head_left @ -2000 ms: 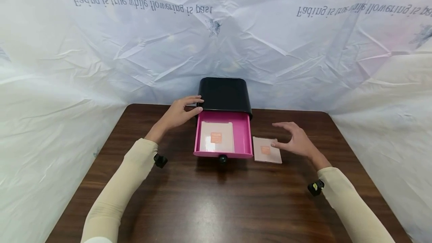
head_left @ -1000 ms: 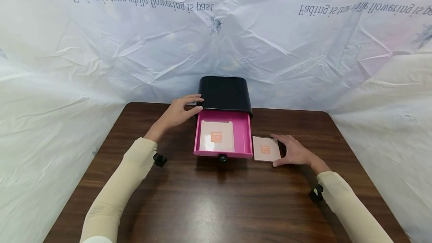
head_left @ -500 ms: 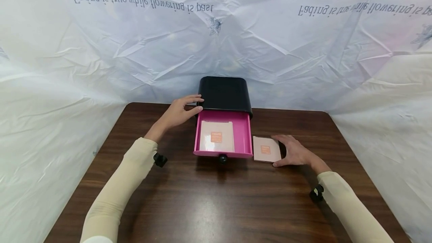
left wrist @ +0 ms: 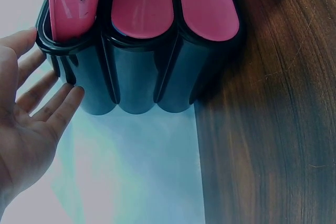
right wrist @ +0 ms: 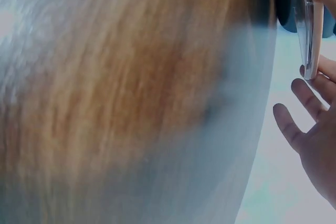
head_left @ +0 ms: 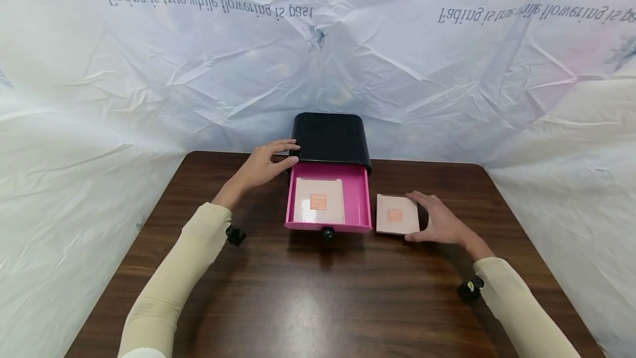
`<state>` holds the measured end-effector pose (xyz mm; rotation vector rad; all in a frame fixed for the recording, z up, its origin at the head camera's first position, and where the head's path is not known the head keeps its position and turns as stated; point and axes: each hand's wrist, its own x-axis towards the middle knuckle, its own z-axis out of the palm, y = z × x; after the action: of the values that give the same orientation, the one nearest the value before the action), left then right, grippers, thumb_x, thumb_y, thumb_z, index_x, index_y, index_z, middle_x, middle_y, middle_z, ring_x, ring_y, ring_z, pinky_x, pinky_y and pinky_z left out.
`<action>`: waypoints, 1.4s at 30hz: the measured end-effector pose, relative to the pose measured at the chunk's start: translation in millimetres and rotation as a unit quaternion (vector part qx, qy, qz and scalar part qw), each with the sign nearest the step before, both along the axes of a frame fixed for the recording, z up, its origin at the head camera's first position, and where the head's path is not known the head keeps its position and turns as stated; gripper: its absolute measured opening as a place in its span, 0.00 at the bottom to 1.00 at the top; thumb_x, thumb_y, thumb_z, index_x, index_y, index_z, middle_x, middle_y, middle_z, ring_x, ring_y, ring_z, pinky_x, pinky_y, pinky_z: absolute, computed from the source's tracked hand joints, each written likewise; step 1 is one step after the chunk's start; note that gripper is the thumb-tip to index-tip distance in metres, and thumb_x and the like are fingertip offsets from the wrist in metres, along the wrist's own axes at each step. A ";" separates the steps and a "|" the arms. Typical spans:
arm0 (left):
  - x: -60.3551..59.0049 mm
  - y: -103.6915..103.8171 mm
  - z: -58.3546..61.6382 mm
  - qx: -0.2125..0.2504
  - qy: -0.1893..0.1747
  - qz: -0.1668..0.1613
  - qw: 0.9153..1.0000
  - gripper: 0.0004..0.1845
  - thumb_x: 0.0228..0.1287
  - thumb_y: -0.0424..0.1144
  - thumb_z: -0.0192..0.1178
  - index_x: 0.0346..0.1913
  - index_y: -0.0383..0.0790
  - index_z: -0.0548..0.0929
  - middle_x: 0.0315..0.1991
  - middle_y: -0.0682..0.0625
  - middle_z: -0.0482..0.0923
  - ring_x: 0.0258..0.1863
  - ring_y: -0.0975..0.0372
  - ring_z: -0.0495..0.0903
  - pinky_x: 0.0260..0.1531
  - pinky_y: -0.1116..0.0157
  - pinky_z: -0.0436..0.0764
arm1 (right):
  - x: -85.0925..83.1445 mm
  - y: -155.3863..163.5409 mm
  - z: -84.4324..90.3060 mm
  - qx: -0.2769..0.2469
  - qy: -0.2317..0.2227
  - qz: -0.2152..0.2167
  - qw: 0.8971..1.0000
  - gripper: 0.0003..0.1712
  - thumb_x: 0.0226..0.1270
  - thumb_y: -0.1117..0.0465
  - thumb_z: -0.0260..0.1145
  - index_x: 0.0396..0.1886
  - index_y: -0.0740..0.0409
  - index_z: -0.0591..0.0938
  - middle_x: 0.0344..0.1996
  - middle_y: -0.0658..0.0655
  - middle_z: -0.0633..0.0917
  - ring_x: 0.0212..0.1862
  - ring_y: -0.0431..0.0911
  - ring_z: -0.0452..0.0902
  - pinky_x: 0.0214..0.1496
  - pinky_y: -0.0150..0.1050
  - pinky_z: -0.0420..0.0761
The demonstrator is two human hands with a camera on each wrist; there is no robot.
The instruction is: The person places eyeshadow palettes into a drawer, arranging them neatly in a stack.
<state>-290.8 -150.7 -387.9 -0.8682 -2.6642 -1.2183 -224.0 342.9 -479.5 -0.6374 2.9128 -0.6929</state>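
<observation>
Left hand (head_left: 260, 167) at a black drawer unit (head_left: 330, 136), pink drawer (head_left: 356, 198) out, smaller pale case (head_left: 397, 215) in the right hand (head_left: 439, 222).
The left fingers are spread, touching the unit's left side; a larger pale case (head_left: 319, 201) lies in the drawer's left part; just right of the drawer, the smaller case is pinched between right thumb and fingers.

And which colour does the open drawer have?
The open drawer is pink; the head view shows it best.

Right hand (head_left: 439, 224) apparently pinch-shaped
</observation>
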 end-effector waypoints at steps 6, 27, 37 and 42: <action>-0.4 0.8 -0.6 0.002 0.001 -0.001 1.000 0.26 0.74 0.55 0.60 0.68 0.48 0.80 0.74 0.53 0.69 0.69 0.54 0.73 0.63 0.51 0.78 | 3.7 3.3 8.0 -0.009 0.006 -0.005 1.000 0.68 0.44 0.36 0.83 0.80 0.58 0.62 0.77 0.71 0.60 0.76 0.69 0.54 0.71 0.74 0.55; 1.8 0.7 1.3 -0.002 -0.004 0.003 1.000 0.26 0.74 0.56 0.60 0.68 0.49 0.80 0.74 0.54 0.69 0.70 0.56 0.73 0.64 0.54 0.78 | 15.7 1.4 63.9 -0.015 0.068 0.009 0.998 0.66 0.44 0.39 0.85 0.81 0.50 0.62 0.77 0.66 0.62 0.73 0.65 0.59 0.59 0.72 0.69; 2.3 1.2 -0.9 0.001 -0.002 0.003 1.000 0.25 0.74 0.55 0.60 0.68 0.49 0.80 0.74 0.54 0.69 0.70 0.57 0.73 0.63 0.55 0.79 | 17.4 -9.7 100.2 -0.005 0.094 0.023 0.995 0.66 0.40 0.39 0.87 0.80 0.48 0.65 0.76 0.63 0.65 0.70 0.58 0.62 0.60 0.67 0.70; 2.1 1.2 -1.6 0.001 0.000 0.003 1.000 0.26 0.74 0.56 0.59 0.69 0.49 0.79 0.74 0.54 0.69 0.70 0.56 0.73 0.63 0.55 0.78 | 18.8 -20.5 118.9 0.006 0.104 0.042 0.994 0.66 0.40 0.39 0.86 0.80 0.48 0.65 0.75 0.63 0.66 0.72 0.61 0.60 0.62 0.69 0.67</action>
<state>-288.7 -149.5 -389.5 -0.8584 -2.6634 -1.2197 -205.2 322.4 -360.6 -0.8742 3.0520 -0.6353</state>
